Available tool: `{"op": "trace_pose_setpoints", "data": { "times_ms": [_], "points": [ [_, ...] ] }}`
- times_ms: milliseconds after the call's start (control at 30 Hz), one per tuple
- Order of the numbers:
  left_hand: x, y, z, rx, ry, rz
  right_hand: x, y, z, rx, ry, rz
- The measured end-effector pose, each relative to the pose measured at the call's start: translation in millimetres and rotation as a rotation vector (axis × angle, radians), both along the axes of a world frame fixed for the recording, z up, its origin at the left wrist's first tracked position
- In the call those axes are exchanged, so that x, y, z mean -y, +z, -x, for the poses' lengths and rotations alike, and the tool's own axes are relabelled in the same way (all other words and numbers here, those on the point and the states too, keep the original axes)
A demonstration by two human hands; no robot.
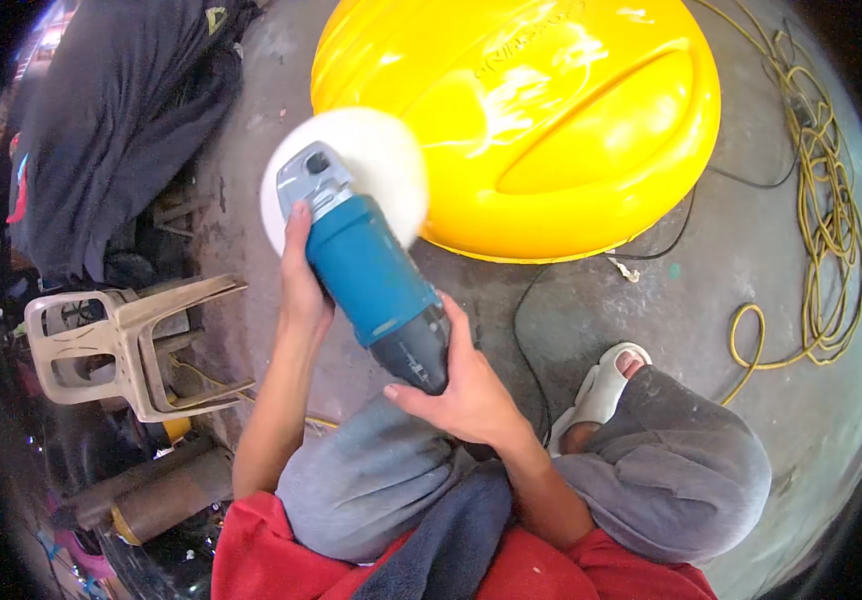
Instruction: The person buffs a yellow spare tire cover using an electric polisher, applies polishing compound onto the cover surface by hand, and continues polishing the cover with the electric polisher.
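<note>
A blue and black power polisher [366,265] with a grey metal head is held between my hands. My left hand [303,275] grips it near the head, fingers partly hidden underneath. My right hand [466,390] wraps round the black rear end. A round white polishing pad [386,150] on the tool looks smeared, as if turning. It overlaps the left edge of a glossy yellow moulded shell [591,150] on the floor; I cannot tell whether they touch. Faint dark lettering shows on the shell's top.
A beige plastic chair [131,345] lies tipped over at left, near a dark cloth cover [131,120]. Coiled yellow cord [826,230] lies along the right floor. A black cable [519,320] runs beside my knees. A rusty cylinder [176,490] sits lower left.
</note>
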State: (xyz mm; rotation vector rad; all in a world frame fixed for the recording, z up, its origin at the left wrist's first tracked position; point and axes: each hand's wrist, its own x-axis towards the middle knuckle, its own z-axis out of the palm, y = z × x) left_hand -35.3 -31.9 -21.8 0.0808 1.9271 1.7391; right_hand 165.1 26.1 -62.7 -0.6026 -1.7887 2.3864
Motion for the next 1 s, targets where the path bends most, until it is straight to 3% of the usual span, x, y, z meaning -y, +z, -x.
{"op": "trace_pose_setpoints", "data": {
  "times_ms": [200, 333, 433, 700, 867, 1000],
  "points": [
    [-73.0, 18.5, 6.7, 0.002, -0.251, -0.018, -25.3, -7.6, 9.1, -0.059, -0.217, 0.023],
    [-91.9, 24.0, 7.3, 0.001, -0.325, -0.001, -42.1, 6.6, 8.2, 0.019, -0.193, 0.108],
    [-77.0, 15.4, 13.3, 0.012, -0.270, 0.005, -31.9, -3.3, 9.2, -0.050, -0.211, -0.005],
    [15.9, -12.4, 8.7, 0.026, -0.028, 0.026, 7.5, -11.0, 2.3, -0.004, -0.024, 0.034],
    [40.7, -19.6, -6.8, 0.027, -0.007, -0.043, 15.5, -17.8, -1.2, 0.145, 0.165, 0.103],
    [26.5, -19.8, -2.4, -0.050, -0.134, 0.002, 30.5, -35.4, -2.5, 0.039, 0.006, 0.012]
  ]
}}
